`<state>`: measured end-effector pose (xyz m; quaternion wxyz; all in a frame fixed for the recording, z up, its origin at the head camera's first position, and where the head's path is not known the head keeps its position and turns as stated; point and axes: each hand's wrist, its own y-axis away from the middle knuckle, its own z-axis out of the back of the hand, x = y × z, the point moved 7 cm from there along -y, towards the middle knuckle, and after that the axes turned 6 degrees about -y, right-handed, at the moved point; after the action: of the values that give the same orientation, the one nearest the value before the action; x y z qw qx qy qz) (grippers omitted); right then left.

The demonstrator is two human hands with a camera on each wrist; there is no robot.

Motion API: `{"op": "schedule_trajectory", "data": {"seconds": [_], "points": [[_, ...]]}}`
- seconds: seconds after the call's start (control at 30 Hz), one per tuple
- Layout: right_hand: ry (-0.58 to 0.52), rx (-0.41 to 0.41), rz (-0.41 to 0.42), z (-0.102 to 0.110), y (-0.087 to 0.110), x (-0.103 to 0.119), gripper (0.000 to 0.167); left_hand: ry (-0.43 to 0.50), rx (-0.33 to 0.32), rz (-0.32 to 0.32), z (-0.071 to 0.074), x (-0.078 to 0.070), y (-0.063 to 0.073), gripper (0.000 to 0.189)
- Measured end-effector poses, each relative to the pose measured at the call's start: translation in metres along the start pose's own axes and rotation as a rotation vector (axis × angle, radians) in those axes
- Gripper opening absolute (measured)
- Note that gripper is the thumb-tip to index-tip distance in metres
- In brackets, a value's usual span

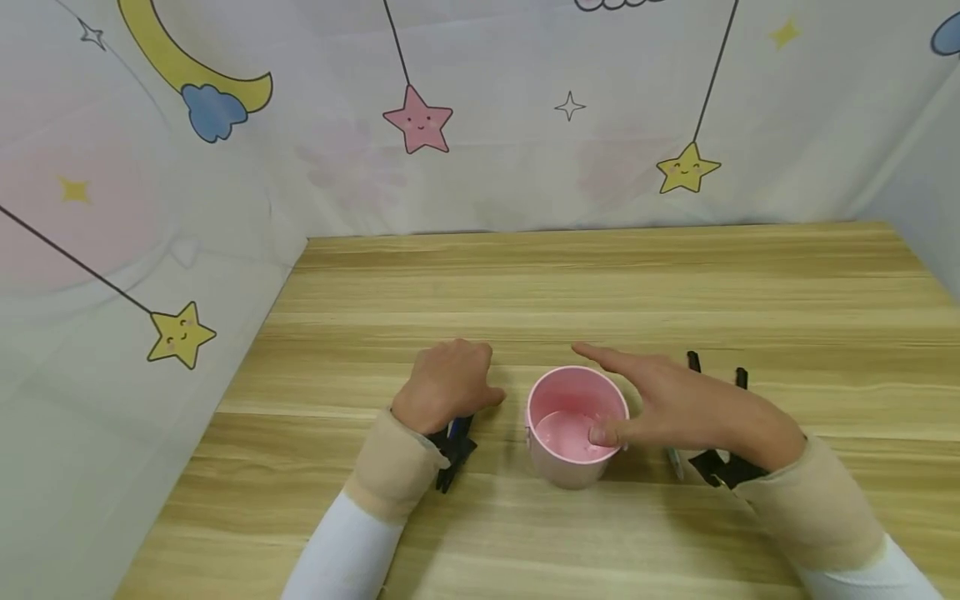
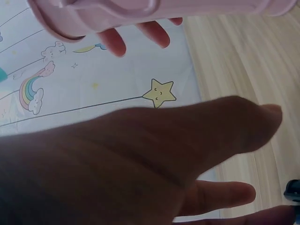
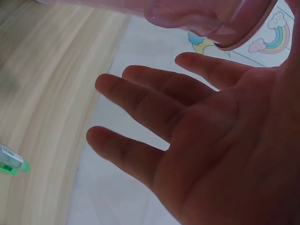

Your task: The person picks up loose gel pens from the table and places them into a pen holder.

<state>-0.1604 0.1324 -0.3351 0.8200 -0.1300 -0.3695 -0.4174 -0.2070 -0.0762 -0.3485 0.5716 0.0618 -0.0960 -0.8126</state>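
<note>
A small pink bucket (image 1: pixel 564 472) stands upright on the table, its inside showing no contents. My right hand (image 1: pixel 667 400) hovers at its right side with fingers straight and spread. Its thumb overlaps the bucket's opening in the head view; the right wrist view shows the palm (image 3: pixel 215 136) holding nothing. To the left of the bucket is my left hand (image 1: pixel 450 379), above dark pens (image 1: pixel 450 475) that it partly hides. In the left wrist view its thumb (image 2: pixel 234 122) and fingers are extended with nothing between them.
Beneath and behind the right forearm lie more pens, including a black one (image 1: pixel 694 362), another black one (image 1: pixel 742 377) and a pale one (image 1: pixel 676 463). A pen with a green end (image 3: pixel 14 161) shows in the right wrist view. A printed cloth (image 1: pixel 510 183) hangs behind the wooden table (image 1: pixel 600 292).
</note>
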Motion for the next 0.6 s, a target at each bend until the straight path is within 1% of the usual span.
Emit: {"op": "schedule_trajectory", "data": {"seconds": [0.17, 0.43, 0.6], "points": [[-0.065, 0.011, 0.047, -0.004, -0.002, 0.001, 0.1, -0.023, 0.011, 0.004, -0.004, 0.0, -0.002, 0.035], [-0.207, 0.066, 0.109, -0.008, -0.002, 0.001, 0.115, -0.061, 0.03, 0.004, -0.012, -0.002, -0.006, 0.027], [-0.221, 0.071, 0.12, -0.01, -0.002, 0.003, 0.119, -0.051, 0.019, 0.003, -0.012, -0.004, -0.007, 0.021]]}}
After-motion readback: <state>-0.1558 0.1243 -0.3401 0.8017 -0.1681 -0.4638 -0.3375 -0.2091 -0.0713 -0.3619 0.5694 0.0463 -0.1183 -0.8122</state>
